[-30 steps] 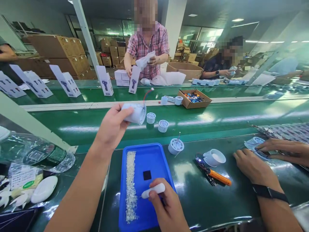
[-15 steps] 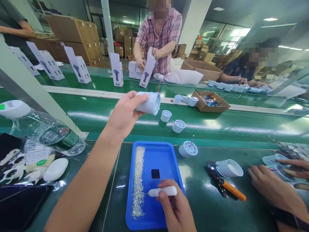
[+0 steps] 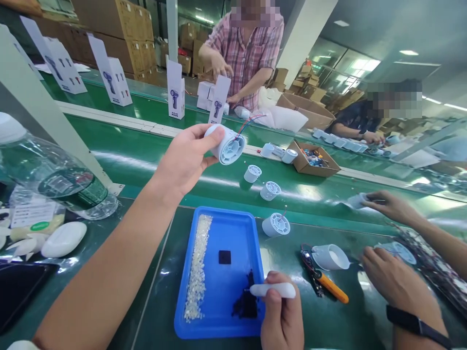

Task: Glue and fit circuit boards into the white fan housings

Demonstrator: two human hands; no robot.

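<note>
Raised over the green belt, my left hand (image 3: 188, 158) grips a pale blue cylindrical housing (image 3: 230, 146), its ribbed end facing right and red and blue wires coming out. My right hand (image 3: 280, 308) is closed around a white-handled tool (image 3: 273, 290), whose tip is over the right side of a blue tray (image 3: 228, 218). In the tray lie a strip of small clear pieces (image 3: 198, 267) at the left, a black square (image 3: 224, 257) in the middle and a pile of small black pieces (image 3: 245, 305) by the tool tip.
Three pale blue parts (image 3: 276, 224) stand right of the tray and beyond. An orange-handled tool (image 3: 332, 287), a white cup (image 3: 330, 257) and a co-worker's hands (image 3: 392, 272) are further right. Bottle (image 3: 73, 187) at left; white boxes (image 3: 176, 97) and an open carton (image 3: 314, 158) stand beyond.
My right hand has carried the tool from the clear pieces to the black pieces on the right. The housing has turned, showing more of its ribbed end. A co-worker's hand now reaches onto the belt.
</note>
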